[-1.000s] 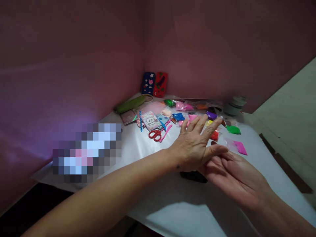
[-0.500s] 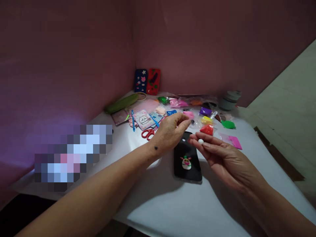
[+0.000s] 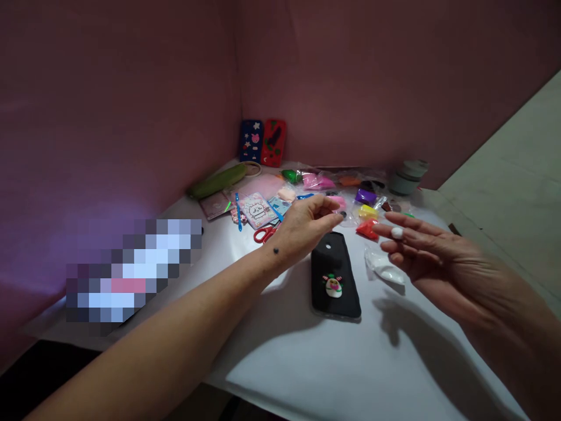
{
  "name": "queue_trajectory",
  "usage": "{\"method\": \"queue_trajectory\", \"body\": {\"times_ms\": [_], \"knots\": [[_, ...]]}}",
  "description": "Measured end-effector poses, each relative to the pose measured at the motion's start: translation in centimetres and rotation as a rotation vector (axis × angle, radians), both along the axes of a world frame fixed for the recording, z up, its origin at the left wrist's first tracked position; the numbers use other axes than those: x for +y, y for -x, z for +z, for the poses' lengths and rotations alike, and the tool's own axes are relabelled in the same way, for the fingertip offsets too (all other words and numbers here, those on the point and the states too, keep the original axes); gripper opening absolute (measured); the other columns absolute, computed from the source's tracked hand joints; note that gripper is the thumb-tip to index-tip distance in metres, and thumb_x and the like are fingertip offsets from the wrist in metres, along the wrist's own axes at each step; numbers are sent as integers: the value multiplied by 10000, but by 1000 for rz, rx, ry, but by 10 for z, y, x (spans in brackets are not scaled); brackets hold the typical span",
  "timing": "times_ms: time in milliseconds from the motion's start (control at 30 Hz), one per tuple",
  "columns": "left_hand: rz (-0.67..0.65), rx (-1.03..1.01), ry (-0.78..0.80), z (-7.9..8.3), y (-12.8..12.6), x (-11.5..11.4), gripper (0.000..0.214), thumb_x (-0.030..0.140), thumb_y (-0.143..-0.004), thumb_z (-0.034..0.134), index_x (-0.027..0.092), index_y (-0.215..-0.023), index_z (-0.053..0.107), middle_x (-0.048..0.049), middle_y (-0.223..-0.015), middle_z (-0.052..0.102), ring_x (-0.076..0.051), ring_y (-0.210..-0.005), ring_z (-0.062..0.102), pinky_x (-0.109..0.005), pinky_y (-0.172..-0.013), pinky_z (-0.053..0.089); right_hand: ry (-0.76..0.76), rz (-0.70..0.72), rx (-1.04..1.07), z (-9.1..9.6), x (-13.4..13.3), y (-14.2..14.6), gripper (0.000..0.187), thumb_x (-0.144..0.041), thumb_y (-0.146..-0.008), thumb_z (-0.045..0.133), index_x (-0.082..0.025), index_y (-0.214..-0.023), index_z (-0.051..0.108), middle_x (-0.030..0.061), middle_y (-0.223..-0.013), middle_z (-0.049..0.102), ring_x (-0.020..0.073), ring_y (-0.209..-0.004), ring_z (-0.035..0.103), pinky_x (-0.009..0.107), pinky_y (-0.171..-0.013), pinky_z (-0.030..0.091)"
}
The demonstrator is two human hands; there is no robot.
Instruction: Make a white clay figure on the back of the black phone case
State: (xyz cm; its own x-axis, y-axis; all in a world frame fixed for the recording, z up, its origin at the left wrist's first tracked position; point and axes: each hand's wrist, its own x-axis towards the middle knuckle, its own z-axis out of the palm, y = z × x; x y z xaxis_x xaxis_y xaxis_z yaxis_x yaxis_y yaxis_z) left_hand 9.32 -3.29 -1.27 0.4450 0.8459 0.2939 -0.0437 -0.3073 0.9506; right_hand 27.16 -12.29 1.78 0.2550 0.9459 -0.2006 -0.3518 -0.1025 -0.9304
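1 small lump (plain white), softly rounded.

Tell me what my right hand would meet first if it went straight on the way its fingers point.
Likely the red packet, which lies just ahead of your right hand in the picture. The hand looks raised, though, so it might pass over instead; depth is unclear.

- From the black case, I could pass at six o'clock over bare tabletop.
- At eleven, the left hand blocks me.
- At three, the white packet and right hand obstruct.
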Motion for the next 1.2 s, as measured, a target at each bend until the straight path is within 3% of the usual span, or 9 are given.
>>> {"method": "queue_trajectory", "body": {"times_ms": [67,167,267,367,533,733,933,1033,1200], "knots": [[-107,-62,-26,2,-1,-6,328,240,-775,634,106,-1070,587,-7,-778,566,-94,-658,510,-229,-612,424,36,109,-68,0,2,6,341,-181,-692,758,-187,-1027,694,83,-852,754,157,-622,679,218,-541,560],[-176,23,-231,4,-1,-16,393,273,-769,675,153,-1136,600,-3,-810,546,-105,-694,507,-230,-633,430,8,263,-130,-2,6,21,324,-237,-714,765,-188,-1025,694,32,-721,731,141,-573,659,219,-539,539],[-136,155,-443,7,-1,-25,240,229,-782,668,201,-1021,674,-7,-851,564,-118,-762,522,-236,-701,445,-93,337,-136,-6,9,32,229,-221,-727,754,-190,-952,724,7,-747,716,102,-573,623,189,-537,514],[-96,177,-491,8,-2,-27,72,192,-787,657,187,-844,701,8,-762,591,-108,-723,533,-219,-691,448,-91,362,-79,-9,11,34,178,-252,-752,730,-199,-922,738,17,-775,719,120,-607,630,212,-543,525],[-73,130,-325,5,-1,-21,126,205,-818,607,169,-742,700,17,-648,616,-87,-617,542,-199,-587,427,-5,344,-64,-11,10,20,206,-242,-739,727,-183,-936,742,55,-812,746,164,-683,681,257,-640,561],[-118,17,50,4,1,-9,131,235,-802,605,139,-853,678,30,-600,560,-76,-520,514,-200,-473,403,-44,129,-203,-17,11,-6,211,-242,-685,774,-172,-882,741,73,-745,757,166,-630,683,241,-584,545],[-201,21,183,3,-1,-10,216,146,-857,489,104,-1043,591,6,-669,563,-88,-578,549,-234,-552,479,-47,153,-181,-34,12,-6,188,-250,-704,768,-157,-861,723,70,-716,737,140,-584,637,216,-518,487],[-199,32,3,-2,-4,-14,277,150,-875,464,124,-1142,532,-18,-750,615,-103,-638,599,-251,-621,511,-42,220,-176,-35,9,1,203,-292,-727,752,-150,-868,720,75,-720,723,136,-574,619,202,-467,445],[-10,332,-649,-16,-7,-21,372,137,-891,456,203,-1256,482,-53,-996,690,-164,-921,636,-325,-833,506,26,289,-109,-31,1,9,231,-380,-789,664,-159,-767,724,66,-650,677,117,-482,534,191,-384,361]]}}
